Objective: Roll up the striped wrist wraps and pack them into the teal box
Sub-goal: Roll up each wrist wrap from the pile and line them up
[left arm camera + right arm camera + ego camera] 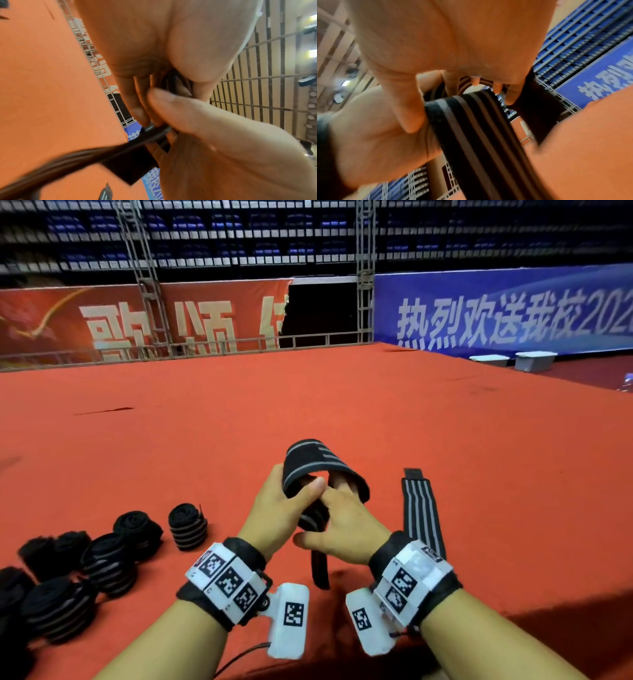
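Both hands hold 1 striped wrap (320, 470) above the red counter (308, 405): the left hand (274, 508) has its fingers curled round the started coil, the right hand (346, 525) pinches the band. Slack could let the coil loosen or telescope, and the hanging tail (320, 571) may twist. Another wrap (423, 513) lies flat beside the right hand; no teal box shows.

black wrist wrap (317, 460) (grey stripes), red carpet (308, 392)

A blue banner (507, 309) at the upper right of the head view reads "热烈欢送我校202", cut off by the frame edge. A red banner (102, 320) at the upper left carries large pale characters, partly hidden, beginning "歌颂".
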Demonstrator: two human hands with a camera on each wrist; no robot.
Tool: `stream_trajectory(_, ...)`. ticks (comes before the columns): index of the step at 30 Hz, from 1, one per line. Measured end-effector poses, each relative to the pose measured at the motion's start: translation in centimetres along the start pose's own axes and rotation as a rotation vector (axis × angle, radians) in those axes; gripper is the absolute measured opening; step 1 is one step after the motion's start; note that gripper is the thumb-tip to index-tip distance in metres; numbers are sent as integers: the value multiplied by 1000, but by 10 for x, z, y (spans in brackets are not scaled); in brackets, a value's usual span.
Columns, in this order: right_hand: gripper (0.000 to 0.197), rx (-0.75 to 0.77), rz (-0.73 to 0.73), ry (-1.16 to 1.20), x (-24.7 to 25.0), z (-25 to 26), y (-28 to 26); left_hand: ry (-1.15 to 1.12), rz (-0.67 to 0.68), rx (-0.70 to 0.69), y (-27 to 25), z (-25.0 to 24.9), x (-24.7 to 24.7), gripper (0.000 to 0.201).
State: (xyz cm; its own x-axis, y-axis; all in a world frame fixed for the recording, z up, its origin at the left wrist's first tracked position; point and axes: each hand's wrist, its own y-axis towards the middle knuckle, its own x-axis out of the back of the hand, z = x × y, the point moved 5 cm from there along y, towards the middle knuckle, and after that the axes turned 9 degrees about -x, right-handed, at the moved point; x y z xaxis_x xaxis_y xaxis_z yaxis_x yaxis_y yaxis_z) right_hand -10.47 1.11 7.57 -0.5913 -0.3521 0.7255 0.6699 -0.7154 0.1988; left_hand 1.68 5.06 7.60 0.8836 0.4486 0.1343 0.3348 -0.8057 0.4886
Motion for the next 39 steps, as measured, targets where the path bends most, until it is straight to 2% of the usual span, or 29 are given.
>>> stream_trajectory(1, 60, 30, 5, 124, 6, 1, -2, -34, -12, 0, 0, -2, 0, 43)
stream_trajectory(4, 53, 136, -118, 397, 27, 3, -3, -70, 17, -56, -2, -15, -1, 26)
stream_trajectory(6, 54, 101, -237, 505, 40, 1, -3, -96, 92, -57, -7, -27, -5, 20)
stream_trajectory(7, 61, 44, -298, 527, 46, -3, -3, -79, 131, -31, -11, -32, -7, 25)
stream_trajectory(9, 85, -108, -358, 607, 55, -9, 1, 23, 212, 30, -17, -38, -8, 58)
stream_trajectory(11, 100, -122, -449, 748, 63, -9, -2, 123, 295, 47, -21, -44, -10, 78)
stream_trajectory(13, 86, -21, -469, 751, 68, -4, -10, 159, 366, 40, -26, -49, -12, 81)
stream_trajectory(16, 36, 70, -195, 728, 58, 22, -19, 148, 437, 94, -30, -47, -11, 74)
stream_trajectory(17, 24, 85, -252, 793, 63, 25, -19, 174, 448, 103, -31, -45, -10, 68)
stream_trajectory(19, 7, 97, -408, 861, 77, 24, -16, 297, 442, 54, -29, -44, -7, 53)
stream_trajectory(21, 8, 76, -361, 803, 73, 29, -13, 382, 404, -52, -28, -49, -5, 33)
stream_trajectory(22, 7, 66, -314, 766, 66, 30, -15, 350, 333, -90, -26, -56, -4, 22)
stream_trajectory(23, 16, 48, -275, 737, 62, 31, -16, 275, 234, -114, -27, -67, -1, 21)
stream_trajectory(25, 27, 29, -210, 696, 55, 38, -23, 143, 66, -203, -28, -91, 8, 35)
stream_trajectory(27, 22, 22, -147, 709, 54, 43, -24, 46, 36, -298, -28, -109, 12, 42)
stream_trajectory(28, 13, 27, -112, 704, 53, 44, -25, -10, 31, -334, -28, -116, 13, 44)
stream_trajectory(31, 23, 24, -30, 677, 50, 49, -31, -57, -15, -414, -29, -130, 18, 26)
stream_trajectory(33, 12, 70, -80, 674, 59, 58, -38, -72, -30, -399, -30, -134, 18, 19)
stream_trajectory(36, 15, 190, -283, 716, 82, 72, -46, -52, -42, -361, -32, -138, 18, 20)
stream_trajectory(39, 8, 228, -438, 693, 102, 82, -50, 8, 5, -333, -35, -144, 15, 21)
